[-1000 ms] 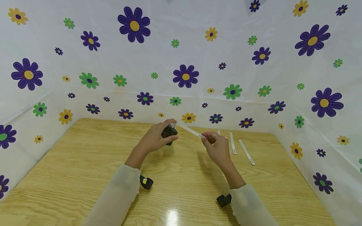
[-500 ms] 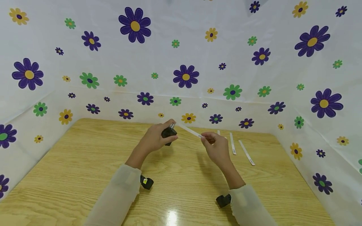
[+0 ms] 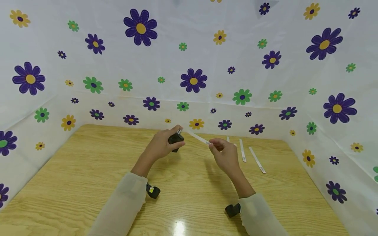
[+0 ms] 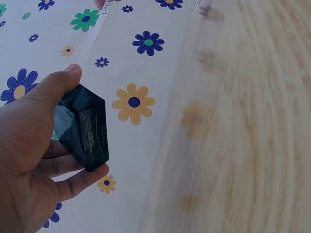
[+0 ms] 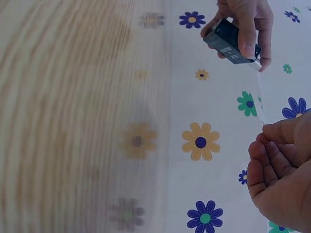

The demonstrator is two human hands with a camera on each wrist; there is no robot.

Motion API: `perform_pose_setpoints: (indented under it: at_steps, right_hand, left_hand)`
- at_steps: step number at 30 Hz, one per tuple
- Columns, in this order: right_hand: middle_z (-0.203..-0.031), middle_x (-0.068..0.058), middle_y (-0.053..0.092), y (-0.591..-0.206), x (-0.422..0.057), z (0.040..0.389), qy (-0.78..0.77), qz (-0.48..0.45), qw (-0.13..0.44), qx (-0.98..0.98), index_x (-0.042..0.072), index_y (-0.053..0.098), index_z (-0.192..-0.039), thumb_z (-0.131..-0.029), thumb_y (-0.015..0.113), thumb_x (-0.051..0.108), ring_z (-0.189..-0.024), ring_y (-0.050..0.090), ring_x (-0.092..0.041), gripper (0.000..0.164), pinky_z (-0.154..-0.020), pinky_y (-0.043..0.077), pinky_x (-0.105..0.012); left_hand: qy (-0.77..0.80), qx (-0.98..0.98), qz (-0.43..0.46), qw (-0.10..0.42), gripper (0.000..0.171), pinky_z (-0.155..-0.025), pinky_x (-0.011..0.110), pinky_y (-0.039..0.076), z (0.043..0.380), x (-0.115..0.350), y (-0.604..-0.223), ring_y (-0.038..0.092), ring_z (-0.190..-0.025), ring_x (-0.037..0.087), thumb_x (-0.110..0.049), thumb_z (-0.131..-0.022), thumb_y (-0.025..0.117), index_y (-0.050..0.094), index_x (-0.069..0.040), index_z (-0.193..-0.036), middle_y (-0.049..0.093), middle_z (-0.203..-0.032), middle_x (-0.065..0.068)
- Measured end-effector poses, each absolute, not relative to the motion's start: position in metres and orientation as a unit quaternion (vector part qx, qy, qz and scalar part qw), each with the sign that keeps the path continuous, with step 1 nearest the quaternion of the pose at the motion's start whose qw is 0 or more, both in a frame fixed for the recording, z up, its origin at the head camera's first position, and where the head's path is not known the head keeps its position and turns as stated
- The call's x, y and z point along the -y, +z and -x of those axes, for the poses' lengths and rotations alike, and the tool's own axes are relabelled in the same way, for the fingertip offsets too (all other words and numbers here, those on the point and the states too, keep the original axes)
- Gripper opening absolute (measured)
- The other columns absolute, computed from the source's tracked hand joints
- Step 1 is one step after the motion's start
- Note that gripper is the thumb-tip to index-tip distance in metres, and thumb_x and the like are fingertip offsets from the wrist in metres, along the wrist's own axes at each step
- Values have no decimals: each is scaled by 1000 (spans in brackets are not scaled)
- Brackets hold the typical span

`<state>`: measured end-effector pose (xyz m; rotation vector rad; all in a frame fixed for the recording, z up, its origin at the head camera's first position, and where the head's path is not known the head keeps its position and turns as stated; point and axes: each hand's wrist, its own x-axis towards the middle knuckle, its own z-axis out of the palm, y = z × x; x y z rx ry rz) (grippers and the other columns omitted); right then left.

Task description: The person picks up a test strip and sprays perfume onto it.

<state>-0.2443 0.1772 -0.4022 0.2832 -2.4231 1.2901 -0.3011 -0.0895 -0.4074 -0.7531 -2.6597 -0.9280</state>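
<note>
My left hand (image 3: 159, 144) holds a dark, faceted perfume bottle (image 3: 175, 140) above the table, its index fingertip on the silver spray top (image 3: 179, 131). In the left wrist view the bottle (image 4: 92, 131) sits between thumb and fingers, its angular glass base facing the camera. My right hand (image 3: 226, 155) pinches the printed end of a white paper test strip (image 3: 197, 136) between thumb and fingers. The strip's far end points toward the spray top, with a small gap between them. In the right wrist view the strip (image 5: 259, 104) appears nearly edge-on, below the bottle (image 5: 231, 43).
More white strips lie at the right, one nearer strip (image 3: 257, 160) and one farther strip (image 3: 242, 150), with others partly behind my right hand. The wooden table (image 3: 97, 170) is enclosed by a flowered white cloth (image 3: 165, 59). Small black cameras (image 3: 153, 191) sit at both wrists.
</note>
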Motion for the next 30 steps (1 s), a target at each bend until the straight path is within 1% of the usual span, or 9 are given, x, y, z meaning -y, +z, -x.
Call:
perform_pose_setpoints:
  at_steps: [6, 13, 20, 24, 30]
  right_hand:
    - [-89, -8, 74, -403, -176, 244, 459, -106, 188, 862, 2, 77, -106, -97, 72, 7, -80, 67, -22, 12, -71, 52, -28]
    - [-90, -9, 74, -403, -176, 244, 459, -102, 181, 864, 2, 77, -107, -96, 72, 7, -81, 67, -22, 12, -72, 52, -28]
    - [-90, -9, 75, -403, -176, 244, 457, -103, 185, 864, 2, 77, -108, -96, 72, 7, -82, 67, -23, 13, -72, 52, -30]
    - [-90, -9, 75, -403, -176, 244, 455, -104, 187, 864, 2, 77, -107, -97, 72, 7, -81, 67, -23, 13, -72, 52, -29]
    - [-92, -9, 75, -402, -176, 243, 453, -101, 187, 866, 2, 77, -108, -98, 70, 9, -82, 68, -22, 14, -72, 53, -31]
  left_hand:
    - [-322, 903, 258, 116, 58, -77, 44, 53, 300, 90, -406, 63, -94, 29, -48, -95, 71, 54, -29, -147, 69, -116, 17]
    - [-326, 901, 262, 118, 60, -76, 43, 52, 300, 91, -406, 63, -93, 28, -52, -95, 71, 53, -30, -148, 69, -115, 16]
    - [-328, 897, 269, 127, 57, -70, 40, 50, 299, 90, -406, 60, -82, 24, -50, -93, 74, 57, -29, -143, 70, -103, 12]
    - [-326, 897, 269, 128, 59, -70, 40, 50, 299, 90, -406, 60, -83, 24, -50, -93, 74, 58, -26, -144, 70, -104, 13]
    - [-323, 901, 258, 129, 61, -76, 44, 52, 298, 91, -408, 62, -92, 28, -50, -93, 74, 56, -27, -147, 69, -113, 17]
